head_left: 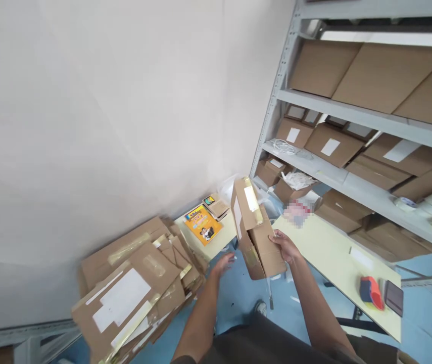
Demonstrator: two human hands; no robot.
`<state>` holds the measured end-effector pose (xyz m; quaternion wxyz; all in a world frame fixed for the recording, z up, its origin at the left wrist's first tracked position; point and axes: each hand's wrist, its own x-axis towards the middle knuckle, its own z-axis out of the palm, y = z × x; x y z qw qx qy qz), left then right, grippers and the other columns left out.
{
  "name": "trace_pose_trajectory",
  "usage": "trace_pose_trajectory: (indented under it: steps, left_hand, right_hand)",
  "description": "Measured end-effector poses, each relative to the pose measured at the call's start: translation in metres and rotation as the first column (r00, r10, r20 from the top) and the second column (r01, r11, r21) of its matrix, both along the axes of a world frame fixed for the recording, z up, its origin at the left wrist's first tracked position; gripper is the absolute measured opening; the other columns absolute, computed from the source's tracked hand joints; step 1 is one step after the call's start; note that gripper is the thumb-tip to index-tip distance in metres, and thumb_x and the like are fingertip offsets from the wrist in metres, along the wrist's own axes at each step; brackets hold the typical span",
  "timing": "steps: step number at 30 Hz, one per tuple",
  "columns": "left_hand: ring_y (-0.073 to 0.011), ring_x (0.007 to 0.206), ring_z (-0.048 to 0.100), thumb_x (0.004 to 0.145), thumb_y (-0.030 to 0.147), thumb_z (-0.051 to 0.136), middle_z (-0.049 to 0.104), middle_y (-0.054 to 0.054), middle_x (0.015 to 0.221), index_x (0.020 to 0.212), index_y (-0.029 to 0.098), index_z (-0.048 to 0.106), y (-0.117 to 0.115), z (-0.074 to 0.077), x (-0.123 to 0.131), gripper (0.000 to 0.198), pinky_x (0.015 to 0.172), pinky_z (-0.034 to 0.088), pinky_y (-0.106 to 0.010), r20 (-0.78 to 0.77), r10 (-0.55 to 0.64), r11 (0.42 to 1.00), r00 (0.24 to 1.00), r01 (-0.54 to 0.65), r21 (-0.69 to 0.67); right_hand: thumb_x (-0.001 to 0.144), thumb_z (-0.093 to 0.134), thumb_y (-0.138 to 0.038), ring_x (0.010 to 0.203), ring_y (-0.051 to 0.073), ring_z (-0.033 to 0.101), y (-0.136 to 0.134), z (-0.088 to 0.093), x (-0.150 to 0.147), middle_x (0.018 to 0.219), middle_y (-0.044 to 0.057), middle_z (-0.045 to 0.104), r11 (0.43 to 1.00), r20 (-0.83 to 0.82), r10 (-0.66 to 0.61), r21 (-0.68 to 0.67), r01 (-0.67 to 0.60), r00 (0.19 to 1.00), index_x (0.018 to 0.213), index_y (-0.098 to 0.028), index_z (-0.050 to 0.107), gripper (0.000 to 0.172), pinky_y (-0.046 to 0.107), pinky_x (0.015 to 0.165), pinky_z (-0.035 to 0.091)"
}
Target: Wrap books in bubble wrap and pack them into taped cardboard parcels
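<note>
My right hand (284,246) grips a small brown cardboard box (254,227) with yellowish tape, held tilted above the blue floor. Free of the box, my left hand (223,263) hovers just left of it with fingers spread and nothing in it. Below and to the left lies a pile of flattened, taped cardboard boxes (136,288) with white labels, against the white wall.
A pale yellow table (325,253) carries a red-and-blue tape dispenser (371,292) and a dark object (393,297). An orange book (202,224) and small books (216,205) lie on another pale surface. Grey metal shelving (352,114) on the right holds many cardboard boxes and tape rolls (428,202).
</note>
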<state>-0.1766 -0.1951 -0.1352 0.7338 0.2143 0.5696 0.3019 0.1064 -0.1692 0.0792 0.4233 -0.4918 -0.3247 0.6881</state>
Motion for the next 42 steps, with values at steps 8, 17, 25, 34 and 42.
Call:
trace_pose_trajectory:
  steps: [8,17,25,34,42]
  left_hand:
    - [-0.0385,0.130,0.064,0.073,0.045,0.080,0.076,-0.013,0.117,0.094,0.024,0.066,0.025,-0.006,0.146,0.033,0.106,0.047,-0.053,0.246,-0.050,0.999,0.968,0.047,0.017]
    - [-0.0335,0.118,0.071,0.068,0.044,0.090,0.077,-0.010,0.121,0.115,0.026,0.069,0.078,0.037,0.268,0.054,0.092,0.057,-0.043,0.228,-0.179,0.976,0.957,0.143,0.164]
    - [-0.0322,0.099,0.077,0.063,0.051,0.084,0.079,-0.007,0.096,0.103,0.023,0.064,0.136,0.068,0.314,0.052,0.081,0.060,-0.041,-0.023,-0.080,0.957,0.997,0.083,0.277]
    - [-0.0276,0.083,0.077,0.058,0.050,0.090,0.081,-0.006,0.093,0.107,0.019,0.071,0.242,0.106,0.333,0.061,0.076,0.060,-0.039,-0.028,-0.206,0.915,0.978,0.203,0.349]
    - [-0.0282,0.091,0.075,0.066,0.050,0.086,0.080,-0.006,0.092,0.099,0.020,0.076,0.330,0.106,0.335,0.046,0.081,0.058,-0.036,-0.049,-0.428,0.811,0.903,0.407,0.421]
  right_hand:
    - [0.062,0.100,-0.039,0.073,0.022,0.076,-0.002,0.011,0.151,0.085,0.001,0.081,0.991,-0.138,-0.125,0.029,0.130,0.983,0.093,-0.025,0.063,0.049,0.033,0.071,0.058]
    - [0.062,0.099,-0.038,0.080,0.025,0.079,-0.018,-0.013,0.290,0.087,0.002,0.082,0.933,-0.226,-0.341,0.036,0.358,0.912,0.099,-0.026,0.064,0.053,0.034,0.074,0.060]
    - [0.057,0.099,-0.045,0.080,0.027,0.078,-0.043,-0.044,0.353,0.084,0.001,0.081,0.762,-0.132,-0.643,-0.008,0.647,0.755,0.094,-0.026,0.063,0.055,0.035,0.071,0.060]
    - [0.052,0.099,-0.042,0.085,0.026,0.077,-0.021,-0.068,0.371,0.085,0.001,0.080,0.621,-0.052,-0.783,-0.031,0.783,0.619,0.089,-0.026,0.063,0.054,0.032,0.072,0.059]
    - [0.055,0.096,-0.040,0.083,0.026,0.078,0.020,-0.081,0.366,0.084,0.002,0.079,0.590,0.022,-0.806,-0.040,0.806,0.591,0.093,-0.026,0.066,0.050,0.033,0.073,0.060]
